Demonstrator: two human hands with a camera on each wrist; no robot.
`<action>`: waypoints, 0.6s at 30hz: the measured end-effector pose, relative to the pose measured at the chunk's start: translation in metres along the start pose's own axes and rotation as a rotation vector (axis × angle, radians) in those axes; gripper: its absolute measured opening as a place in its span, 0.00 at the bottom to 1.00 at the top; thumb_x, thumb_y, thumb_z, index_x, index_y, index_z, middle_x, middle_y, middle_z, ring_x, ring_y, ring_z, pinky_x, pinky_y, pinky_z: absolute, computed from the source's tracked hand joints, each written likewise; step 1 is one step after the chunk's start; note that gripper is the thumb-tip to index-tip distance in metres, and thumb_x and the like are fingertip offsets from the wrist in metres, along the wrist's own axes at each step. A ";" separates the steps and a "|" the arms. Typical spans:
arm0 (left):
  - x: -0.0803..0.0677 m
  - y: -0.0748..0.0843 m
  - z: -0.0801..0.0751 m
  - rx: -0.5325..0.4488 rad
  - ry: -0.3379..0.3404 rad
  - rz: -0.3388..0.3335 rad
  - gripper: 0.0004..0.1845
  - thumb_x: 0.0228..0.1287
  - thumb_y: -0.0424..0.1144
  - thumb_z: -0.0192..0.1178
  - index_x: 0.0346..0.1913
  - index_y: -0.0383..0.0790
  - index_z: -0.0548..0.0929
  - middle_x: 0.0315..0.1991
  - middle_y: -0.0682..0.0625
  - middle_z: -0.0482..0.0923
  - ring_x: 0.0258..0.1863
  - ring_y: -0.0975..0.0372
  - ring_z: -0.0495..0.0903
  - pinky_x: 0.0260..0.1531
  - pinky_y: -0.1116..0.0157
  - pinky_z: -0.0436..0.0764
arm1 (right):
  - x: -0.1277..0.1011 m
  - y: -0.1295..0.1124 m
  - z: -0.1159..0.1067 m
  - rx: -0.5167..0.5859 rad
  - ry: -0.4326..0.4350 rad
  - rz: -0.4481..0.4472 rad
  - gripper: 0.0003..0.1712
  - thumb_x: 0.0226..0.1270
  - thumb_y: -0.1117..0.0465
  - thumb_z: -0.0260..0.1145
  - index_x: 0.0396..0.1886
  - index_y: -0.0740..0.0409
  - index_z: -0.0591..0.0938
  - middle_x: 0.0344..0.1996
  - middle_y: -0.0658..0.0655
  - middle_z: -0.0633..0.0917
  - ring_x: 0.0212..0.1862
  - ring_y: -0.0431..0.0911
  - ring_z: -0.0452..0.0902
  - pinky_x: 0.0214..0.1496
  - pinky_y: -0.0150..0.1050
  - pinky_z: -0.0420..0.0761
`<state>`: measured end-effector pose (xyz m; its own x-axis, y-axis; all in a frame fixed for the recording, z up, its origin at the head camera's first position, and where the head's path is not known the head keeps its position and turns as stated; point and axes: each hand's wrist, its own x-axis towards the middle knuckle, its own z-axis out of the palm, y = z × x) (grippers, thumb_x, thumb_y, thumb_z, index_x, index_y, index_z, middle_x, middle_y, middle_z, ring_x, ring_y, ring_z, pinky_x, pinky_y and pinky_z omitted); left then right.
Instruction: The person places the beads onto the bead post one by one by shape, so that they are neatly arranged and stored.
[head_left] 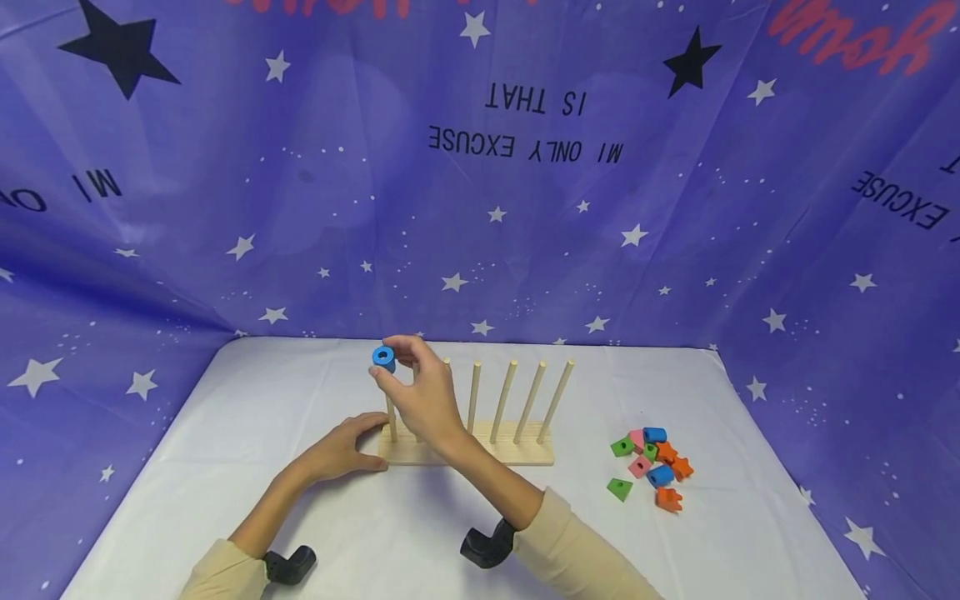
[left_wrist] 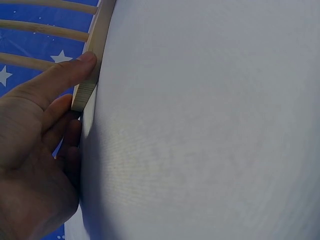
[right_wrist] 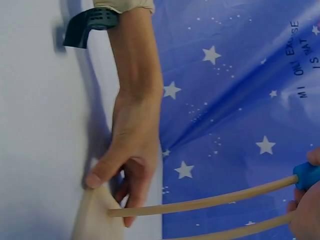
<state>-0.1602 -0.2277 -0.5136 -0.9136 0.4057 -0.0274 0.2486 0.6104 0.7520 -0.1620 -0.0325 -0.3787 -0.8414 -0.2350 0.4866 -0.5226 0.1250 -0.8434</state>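
Observation:
My right hand (head_left: 429, 398) pinches a blue cylinder bead (head_left: 385, 367) between thumb and fingers, at the top of the leftmost peg (head_left: 392, 417). The bead's round hole faces up in the head view. In the right wrist view the peg's tip meets the blue bead (right_wrist: 306, 176). My left hand (head_left: 339, 450) grips the left end of the wooden peg stand's base (head_left: 517, 455). Its thumb lies along the front edge of the base (left_wrist: 102, 35), with the other fingers around the end. Several upright pegs stand in a row on the base; my right hand partly hides some.
To the right of the stand lies a loose pile of beads: blue cylinders (head_left: 660, 476), orange stars (head_left: 682, 468), green pieces (head_left: 619, 488) and pink pieces (head_left: 640, 466). A white cloth (head_left: 300, 392) covers the table. A blue star-patterned curtain (head_left: 420, 250) hangs behind and at both sides.

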 end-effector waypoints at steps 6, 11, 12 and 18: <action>0.001 0.000 0.000 -0.001 0.006 0.010 0.41 0.54 0.46 0.76 0.68 0.33 0.72 0.67 0.33 0.69 0.67 0.35 0.63 0.65 0.37 0.62 | -0.010 0.015 0.009 0.055 0.059 0.060 0.21 0.64 0.62 0.72 0.54 0.59 0.78 0.44 0.52 0.84 0.51 0.44 0.80 0.60 0.38 0.77; 0.000 0.000 0.000 -0.015 0.007 0.019 0.42 0.54 0.45 0.76 0.70 0.34 0.71 0.68 0.33 0.68 0.67 0.35 0.63 0.65 0.36 0.62 | -0.024 0.034 0.015 0.058 0.059 0.140 0.18 0.64 0.60 0.73 0.51 0.59 0.79 0.45 0.51 0.84 0.53 0.46 0.80 0.60 0.40 0.78; 0.000 0.001 0.000 -0.019 0.006 0.019 0.42 0.54 0.45 0.76 0.70 0.34 0.71 0.68 0.33 0.67 0.67 0.35 0.63 0.65 0.36 0.62 | -0.028 0.039 0.017 0.062 0.054 0.156 0.18 0.64 0.61 0.72 0.51 0.59 0.79 0.45 0.51 0.84 0.53 0.46 0.80 0.60 0.40 0.78; 0.000 0.001 0.000 -0.010 0.008 0.014 0.41 0.54 0.46 0.75 0.69 0.35 0.72 0.68 0.34 0.68 0.67 0.35 0.62 0.65 0.36 0.61 | -0.050 0.075 0.027 0.059 0.018 0.243 0.15 0.64 0.64 0.72 0.49 0.60 0.79 0.45 0.50 0.84 0.53 0.47 0.80 0.60 0.46 0.78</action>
<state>-0.1597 -0.2270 -0.5132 -0.9126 0.4087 -0.0119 0.2580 0.5982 0.7587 -0.1551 -0.0371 -0.4722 -0.9438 -0.1880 0.2717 -0.2965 0.1192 -0.9476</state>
